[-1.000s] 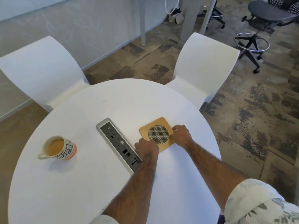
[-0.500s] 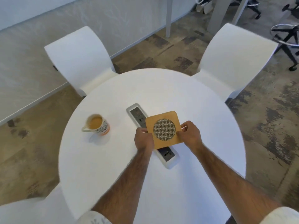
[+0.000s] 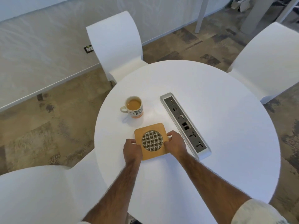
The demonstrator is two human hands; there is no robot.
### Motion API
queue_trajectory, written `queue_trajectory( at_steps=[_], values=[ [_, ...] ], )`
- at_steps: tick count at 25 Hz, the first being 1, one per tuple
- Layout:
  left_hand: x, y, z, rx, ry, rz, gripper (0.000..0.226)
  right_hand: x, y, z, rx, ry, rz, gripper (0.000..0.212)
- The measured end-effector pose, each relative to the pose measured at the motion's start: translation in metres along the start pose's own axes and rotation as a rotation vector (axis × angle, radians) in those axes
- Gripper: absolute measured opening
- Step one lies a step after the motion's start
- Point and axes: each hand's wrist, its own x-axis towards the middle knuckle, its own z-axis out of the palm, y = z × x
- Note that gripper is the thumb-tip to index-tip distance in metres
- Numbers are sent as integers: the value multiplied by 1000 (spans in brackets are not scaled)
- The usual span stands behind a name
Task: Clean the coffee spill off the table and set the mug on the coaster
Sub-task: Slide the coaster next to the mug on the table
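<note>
1. Right, head view, looking down on a round white table [image 3: 210, 88]: both hands are on the wooden coaster [image 3: 151, 141], a rounded square with a woven mesh disc at its centre.
2. Left hand [image 3: 131, 150] has its fingers curled round the coaster's left edge, gripping it.
3. Right hand [image 3: 175, 145] is clamped on the opposite edge, fingertips [image 3: 169, 135] hooked over the far right corner.
4. Whether the coaster lies flat on the table or sits a touch above it, I cannot tell.
5. Mug [image 3: 135, 109] stands upright just beyond the coaster, apart from it, handle to the left, full of milky brown coffee.
6. Silver socket strip [image 3: 184, 125] runs along the tabletop just right of the right hand.
7. Three white chairs ring the table: far left [image 3: 116, 42], far right [image 3: 267, 62], near left [image 3: 40, 191].
</note>
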Motion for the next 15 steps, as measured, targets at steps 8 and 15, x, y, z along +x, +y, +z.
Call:
queue_trajectory(
  at_steps=[8, 15],
  values=[
    [17, -13, -18, 54, -50, 96, 29, -9, -11, 22, -49, -12, -16, 25],
    [13, -14, -21, 98, -92, 108, 35, -10, -16, 25, -72, -5, -18, 25]
  ],
)
